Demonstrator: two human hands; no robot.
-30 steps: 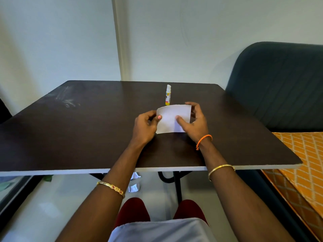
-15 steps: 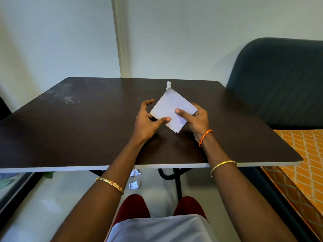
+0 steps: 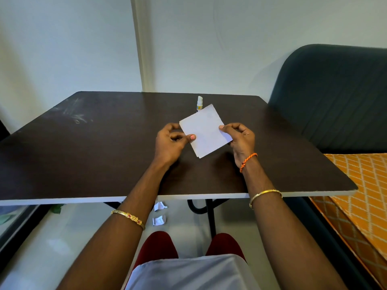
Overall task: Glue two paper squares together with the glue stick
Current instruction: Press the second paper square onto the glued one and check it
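A white paper square (image 3: 204, 130) is held tilted like a diamond above the dark table (image 3: 83, 153). My left hand (image 3: 170, 143) pinches its left edge with the thumb on top. My right hand (image 3: 240, 139) pinches its right edge. I cannot tell whether this is one sheet or two stacked. Behind the paper a white glue stick (image 3: 199, 103) with a yellow label stands upright with its cap on, its lower part hidden by the paper's top corner.
A dark green sofa back (image 3: 335, 97) stands right of the table, with an orange patterned cushion (image 3: 362, 185) below it. Small paper scraps (image 3: 159, 213) lie on the floor under the table, near its black leg (image 3: 209, 214). A white wall rises behind.
The paper was lifted off the table and turned to a diamond angle. My right hand has shifted from the lower edge to the right edge, and the glue stick shows again.
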